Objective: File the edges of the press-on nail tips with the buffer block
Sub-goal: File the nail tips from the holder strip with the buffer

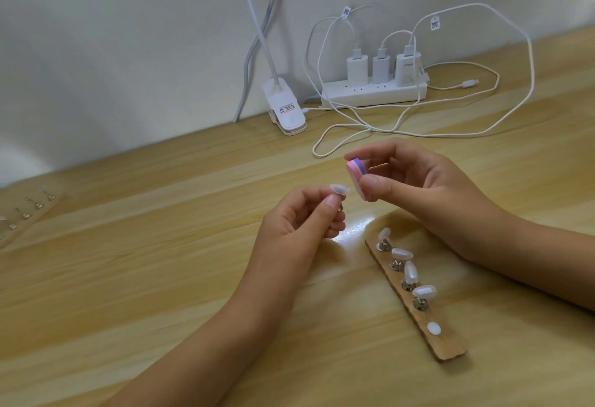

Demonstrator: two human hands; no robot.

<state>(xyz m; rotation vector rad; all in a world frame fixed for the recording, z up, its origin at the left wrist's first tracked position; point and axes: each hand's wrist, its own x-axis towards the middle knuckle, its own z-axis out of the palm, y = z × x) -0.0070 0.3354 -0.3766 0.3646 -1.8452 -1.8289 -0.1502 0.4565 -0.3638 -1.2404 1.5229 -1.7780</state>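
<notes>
Held nail tip: A pale, translucent press-on nail tip [339,188] sat on a small metal stand [340,208], raised above the tabletop [161,245] near the middle of the view.
Left hand: The left hand [302,218] pinched that stand, with thumb and fingers curled tightly round it. The tip pointed to the right.
Buffer block: A small buffer block [355,178] with pink, white and purple layers was held just right of the tip. Its edge lay very close to the tip's end, but whether they touched could not be told.
Right hand: The right hand [418,181] gripped the block, with the thumb pressed on the near side and the fingers clamped over the far side.
Holder strip: A narrow wooden holder strip [450,347] lay flat on the tabletop beneath the right forearm and ran diagonally toward the lower right.
On the strip: Four mounted nail tips [410,270], pearly white, stood in a row on metal stands. At the near end was one bare white oval pad [433,328].
Second strip: At the far left edge lay another strip [29,213] carrying a row of small stands, too blurred to describe further.
Back of tabletop: A white power strip [373,92] lay along the wall [128,36] with three white chargers [381,68] plugged into it.
Cables: White cables [483,129] looped across the tabletop behind the hands.
Clip lamp: A white clip lamp [285,107] stood left of the power strip, its neck rising out of view.
</notes>
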